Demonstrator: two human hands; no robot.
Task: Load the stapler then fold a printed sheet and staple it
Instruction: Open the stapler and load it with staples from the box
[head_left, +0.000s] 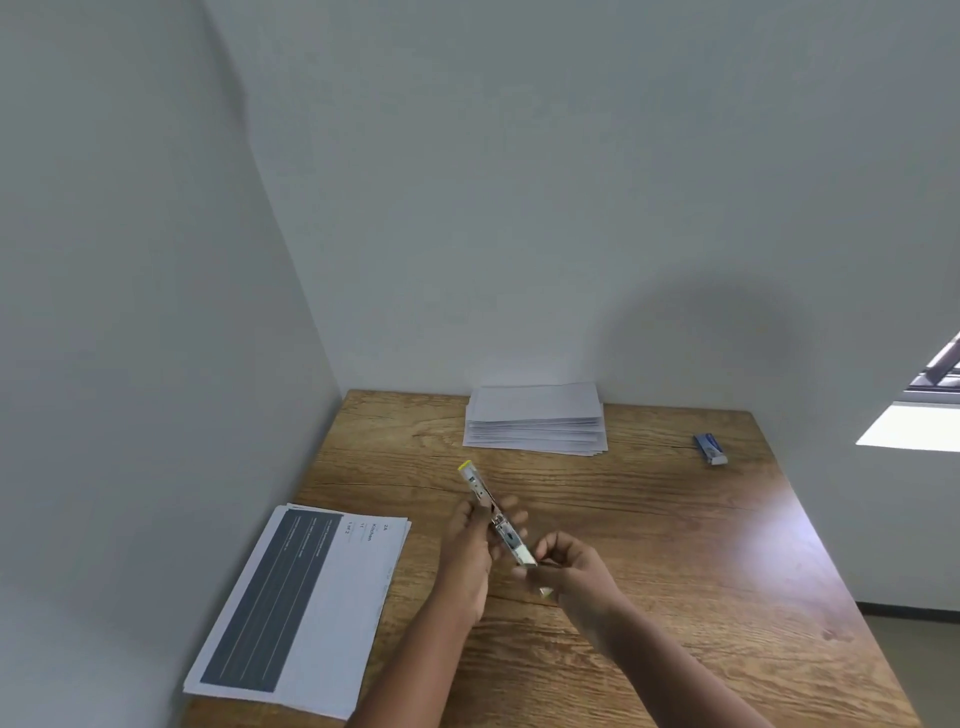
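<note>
A small stapler (480, 491), swung open into a long pale strip with a yellow tip, is held above the wooden table (649, 519). My left hand (467, 551) grips it round the middle. My right hand (571, 566) pinches at its near end, where a small metallic piece, perhaps a strip of staples, shows between the fingers; it is blurred. A pile of printed sheets (301, 603) with a dark block on the top page lies at the table's left front. A small blue staple box (709, 448) sits at the far right.
A stack of folded white sheets (535, 421) lies at the back of the table against the wall. Walls close in the table on the left and behind. The table's right edge drops to the floor.
</note>
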